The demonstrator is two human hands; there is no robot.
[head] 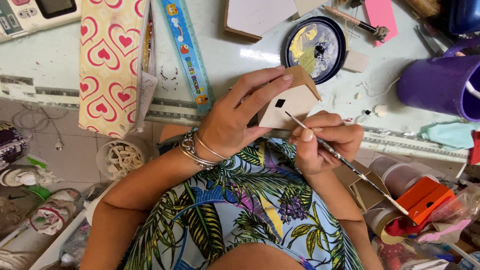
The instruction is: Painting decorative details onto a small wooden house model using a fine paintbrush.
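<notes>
My left hand [235, 117] grips a small cardboard house [292, 100] with a ridged brown roof and a cream wall bearing a small black square window. My right hand [322, 140] pinches a thin paintbrush [350, 165], its tip touching the wall just right of the window, its handle slanting down to the right. Both hands hover over my lap at the table's near edge. Silver bracelets circle my left wrist.
On the pale table [50, 60] lie a heart-patterned pencil case [112, 60], a blue ruler [187, 50], a round dark lid with paint [316, 47], a purple cup [442, 85], cardboard pieces [257, 17] and a pink card [380, 17]. Clutter and an orange box [425, 197] sit at lower right.
</notes>
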